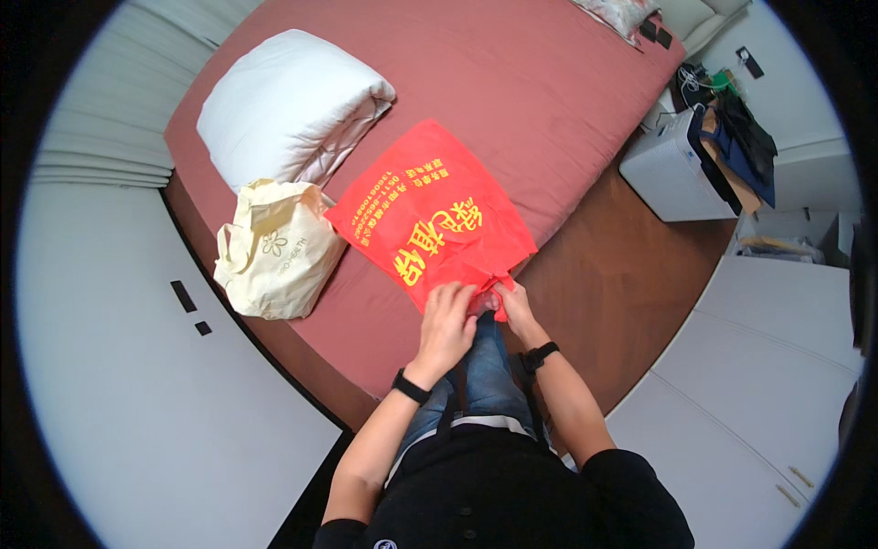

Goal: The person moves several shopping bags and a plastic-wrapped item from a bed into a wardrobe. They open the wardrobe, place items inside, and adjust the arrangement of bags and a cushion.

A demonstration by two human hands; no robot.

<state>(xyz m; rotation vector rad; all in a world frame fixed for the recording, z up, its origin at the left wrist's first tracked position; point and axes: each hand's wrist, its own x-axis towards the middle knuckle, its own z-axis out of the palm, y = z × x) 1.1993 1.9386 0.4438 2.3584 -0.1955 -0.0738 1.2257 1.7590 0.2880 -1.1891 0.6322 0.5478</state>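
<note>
A red fabric bag (480,171) with yellow writing lies partly on the near edge of the bed, its handle end towards me. My right hand (513,305) grips the bunched red handle at that end. Just beside it, my left hand (449,319) rests at the bag's near edge, fingers bent and partly spread; whether it pinches the fabric I cannot tell. Something pinkish and see-through shows between my hands at the bag's mouth, too small to name. Left of the red bag stands a cream cloth tote bag (285,274) with a flower print, its handles drooping.
A folded white quilt (281,103) lies behind the tote on the bed with a pink sheet (494,68). To the right, a white appliance (669,171) stands on the wooden floor (617,274) with bags on top. White cabinets (748,364) line the lower right.
</note>
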